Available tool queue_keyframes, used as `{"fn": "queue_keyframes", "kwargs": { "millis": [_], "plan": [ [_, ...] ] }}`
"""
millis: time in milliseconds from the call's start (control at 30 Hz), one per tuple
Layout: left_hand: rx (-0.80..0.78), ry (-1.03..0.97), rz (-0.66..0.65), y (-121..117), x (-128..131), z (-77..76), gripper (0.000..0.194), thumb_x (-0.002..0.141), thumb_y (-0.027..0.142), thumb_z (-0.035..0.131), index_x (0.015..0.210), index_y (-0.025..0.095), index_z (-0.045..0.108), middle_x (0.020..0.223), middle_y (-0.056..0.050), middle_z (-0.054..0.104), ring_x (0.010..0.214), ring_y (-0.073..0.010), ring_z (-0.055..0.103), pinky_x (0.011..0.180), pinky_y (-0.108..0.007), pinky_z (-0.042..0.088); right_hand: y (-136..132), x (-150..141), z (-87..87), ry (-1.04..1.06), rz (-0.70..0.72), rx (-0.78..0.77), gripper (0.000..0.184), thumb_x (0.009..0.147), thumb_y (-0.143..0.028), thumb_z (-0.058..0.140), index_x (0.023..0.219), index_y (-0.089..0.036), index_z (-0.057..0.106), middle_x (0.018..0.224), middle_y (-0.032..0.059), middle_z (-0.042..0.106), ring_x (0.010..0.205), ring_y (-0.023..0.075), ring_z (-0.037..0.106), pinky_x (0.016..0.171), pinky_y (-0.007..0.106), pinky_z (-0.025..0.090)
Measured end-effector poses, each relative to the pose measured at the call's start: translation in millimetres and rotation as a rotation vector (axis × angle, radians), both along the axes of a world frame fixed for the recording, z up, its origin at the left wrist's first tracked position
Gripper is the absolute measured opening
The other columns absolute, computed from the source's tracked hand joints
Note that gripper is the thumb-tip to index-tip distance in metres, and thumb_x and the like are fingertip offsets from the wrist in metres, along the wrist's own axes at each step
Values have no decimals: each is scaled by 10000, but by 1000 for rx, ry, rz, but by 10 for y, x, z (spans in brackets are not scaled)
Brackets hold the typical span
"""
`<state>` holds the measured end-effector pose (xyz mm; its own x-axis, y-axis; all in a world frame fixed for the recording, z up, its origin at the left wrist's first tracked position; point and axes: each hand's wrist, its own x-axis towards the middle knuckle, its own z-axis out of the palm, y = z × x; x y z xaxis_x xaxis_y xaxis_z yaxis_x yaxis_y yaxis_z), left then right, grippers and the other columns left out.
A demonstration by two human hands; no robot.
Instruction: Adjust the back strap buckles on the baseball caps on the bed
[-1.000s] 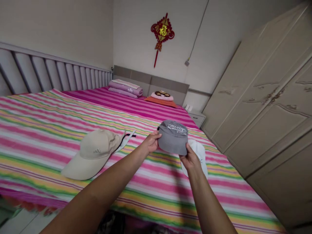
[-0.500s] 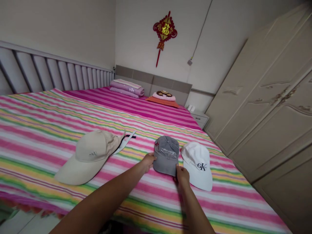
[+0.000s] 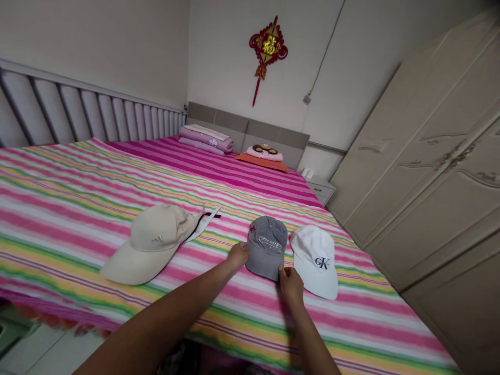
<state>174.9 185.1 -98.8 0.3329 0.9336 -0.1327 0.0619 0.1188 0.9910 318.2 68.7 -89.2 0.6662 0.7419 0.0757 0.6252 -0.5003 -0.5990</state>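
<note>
A grey baseball cap (image 3: 267, 247) with white lettering lies on the striped bed, its brim towards me. My left hand (image 3: 238, 255) pinches the cap's left edge, where crown and brim meet. At the brim's right front corner, my right hand (image 3: 291, 284) has thumb and fingers closed on the edge. Just to the right rests a white cap (image 3: 316, 260) with black letters, close to my right hand. Further left sits a beige cap (image 3: 150, 242) with a wide brim and loose straps at its back.
The striped bedspread (image 3: 97, 208) covers the near part of the bed. Folded purple bedding (image 3: 205, 140) and a pink folded item (image 3: 264, 152) lie by the headboard (image 3: 277, 136). A white railing (image 3: 117, 112) runs along the left, and a wardrobe (image 3: 422, 172) stands at the right.
The view has shifted slightly, moving the beige cap a little right in the picture. Both hands stay on the grey cap, which keeps nearly the same place.
</note>
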Motion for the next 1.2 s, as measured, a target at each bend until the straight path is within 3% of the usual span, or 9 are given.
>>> {"fn": "queue_keyframes", "kwargs": {
  "millis": [200,300,400,567,633,733,833,900,1200],
  "plan": [
    [126,99,-44,-144,-71,66,350,612,-18,457,917,101,579,956,-107,642,851,-169,595,746,-260,446,-27,-78,-29,-50,28,29,228,819,-325,472,743,-134,570,696,17,609,650,139,569,633,303,435],
    [227,145,-67,-273,-218,78,376,597,11,486,942,119,590,1001,-86,624,956,-189,553,850,-296,406,-82,-157,-23,-80,36,76,227,790,-299,465,804,-107,585,749,96,641,701,200,593,632,313,434],
    [308,183,-59,-465,-520,47,451,583,51,535,1027,120,574,1137,-105,551,1095,-216,463,963,-333,316,-226,-332,-31,-121,72,151,327,774,-299,430,938,-52,568,880,189,636,830,267,589,687,331,439],
    [437,119,-8,-786,-1306,-29,384,573,101,613,945,190,639,1101,-95,572,1088,-223,472,987,-325,305,-612,-788,-236,-208,257,263,390,786,-345,411,1045,-83,539,1073,189,581,1011,278,519,857,381,399],
    [372,56,100,-869,-1656,-42,325,556,97,642,864,199,665,1023,-87,609,1016,-223,523,934,-309,364,-772,-956,-408,-339,382,335,366,790,-337,431,1046,-104,550,1103,184,574,1036,286,508,883,424,384],
    [26,-57,297,-948,-2157,-44,204,556,77,656,746,151,657,792,-84,652,771,-193,608,726,-269,478,-973,-1138,-676,-621,560,425,329,805,-316,459,1073,-141,536,1099,168,587,1025,290,525,854,464,406],
    [-328,-343,518,-980,-2566,-26,114,616,69,634,712,119,600,647,-74,638,596,-158,613,595,-251,501,-1097,-1237,-846,-757,665,438,312,818,-299,444,1082,-154,526,1065,153,612,987,286,557,810,458,443],
    [-432,-516,624,-957,-2751,8,82,669,74,598,736,112,570,655,-83,643,602,-160,625,597,-259,513,-1137,-1273,-890,-785,693,462,303,821,-300,438,1069,-152,528,1037,152,626,961,279,575,786,446,465],
    [-473,-786,726,-498,-2784,250,290,758,69,499,1035,153,503,631,-10,637,549,-136,614,657,-315,532,-1151,-1349,-827,-684,681,516,293,822,-317,432,1009,-140,570,980,152,651,904,255,611,726,394,523]
  ]
}}
